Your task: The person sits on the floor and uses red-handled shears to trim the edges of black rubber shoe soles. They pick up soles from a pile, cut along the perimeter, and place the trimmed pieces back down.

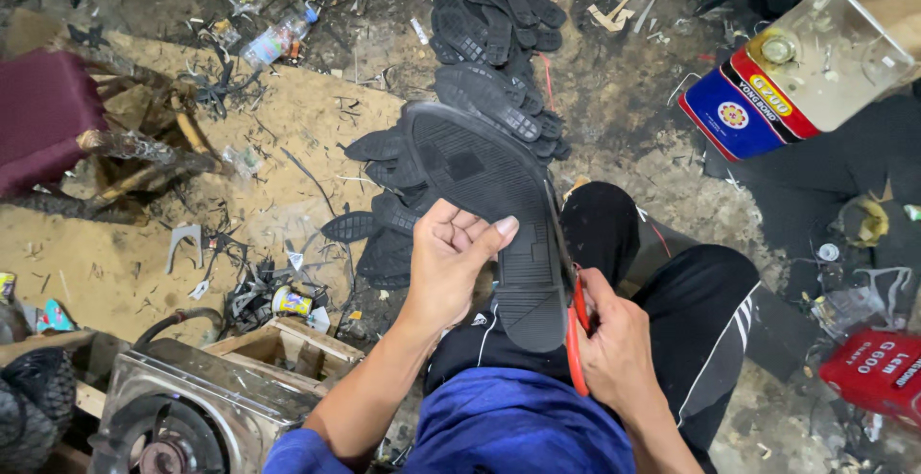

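Head view: left hand [446, 268] grips a black treaded shoe sole [489, 205]; right hand [614, 354] clasps red-handled scissors [576, 335] at its edge.

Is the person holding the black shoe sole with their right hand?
No, the left hand grips the black shoe sole, while the right hand holds red-handled scissors at its edge.

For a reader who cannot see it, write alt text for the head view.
A left hand holds a black shoe sole while the right hand trims its edge with red-handled scissors. More soles lie piled on the littered floor.
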